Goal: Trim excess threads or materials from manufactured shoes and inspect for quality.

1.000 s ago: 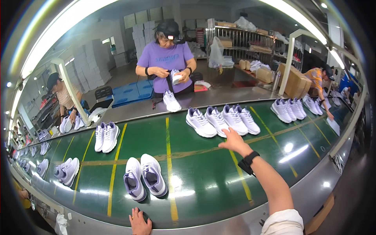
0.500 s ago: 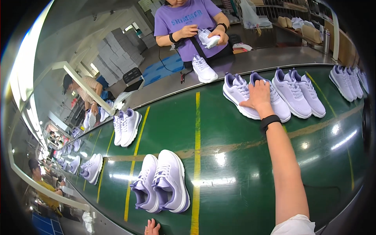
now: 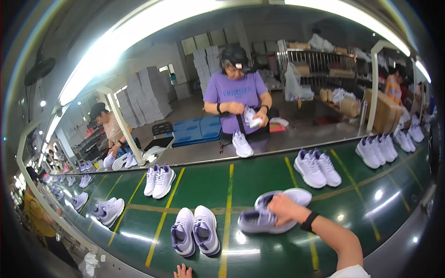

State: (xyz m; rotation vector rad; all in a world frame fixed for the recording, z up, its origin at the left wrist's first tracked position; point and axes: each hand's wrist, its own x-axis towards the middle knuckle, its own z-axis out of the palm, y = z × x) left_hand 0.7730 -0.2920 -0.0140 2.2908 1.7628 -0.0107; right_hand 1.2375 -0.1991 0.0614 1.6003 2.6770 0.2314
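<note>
Moving nearer across the green belt [image 3: 259,169] since the earlier frame, two lavender shoes [image 3: 257,225] are pointing toes-right at five o'clock; the right hand [image 3: 286,208] is gripping them, fingers curled, while the left hand [image 3: 183,271] is showing slightly parted, empty fingers near six o'clock.

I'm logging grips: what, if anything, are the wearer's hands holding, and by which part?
The right hand holds a pair of white shoes by the ankle openings; exact finger placement is unclear. The left hand, partly out of frame, holds nothing visible.
</note>
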